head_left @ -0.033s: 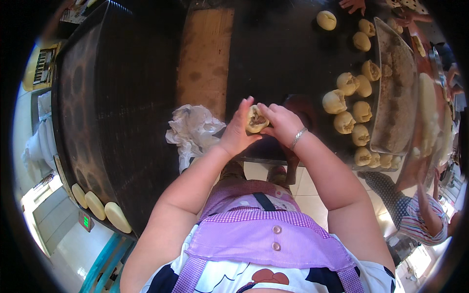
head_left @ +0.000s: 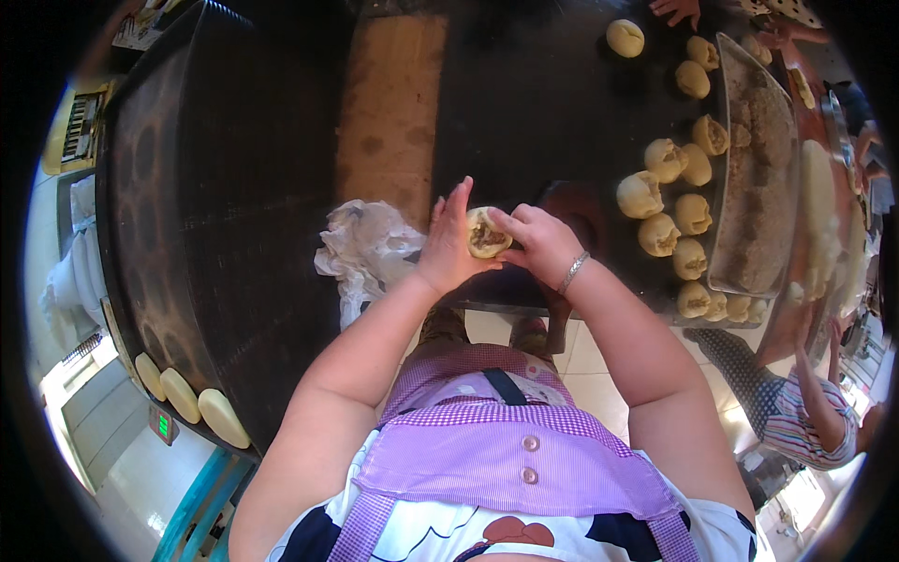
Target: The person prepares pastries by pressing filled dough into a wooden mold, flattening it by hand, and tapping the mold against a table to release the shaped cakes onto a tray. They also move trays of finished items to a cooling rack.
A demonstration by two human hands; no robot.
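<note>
Just above the near edge of the dark table, a round dough bun (head_left: 488,233) sits between my two hands. Its top is open and brown filling shows inside. My left hand (head_left: 450,237) cups its left side, fingers straight and pointing up, thumb along the bottom. My right hand (head_left: 539,238) pinches the right rim with thumb and fingers. A crumpled clear plastic bag (head_left: 367,245) lies left of my left hand. Several part-closed filled buns (head_left: 641,195) stand on the table to my right.
A metal tray (head_left: 749,187) of brown filling stands beyond the buns. Three flat dough pieces (head_left: 178,394) lie along the left edge, by a small green-lit display (head_left: 162,424). A wooden board (head_left: 391,103) lies ahead. Another person's hand (head_left: 676,11) rests at the far edge.
The bun has shifted slightly left between my hands. My left fingers have straightened and spread a little, and my right fingers have moved over the bun's rim.
</note>
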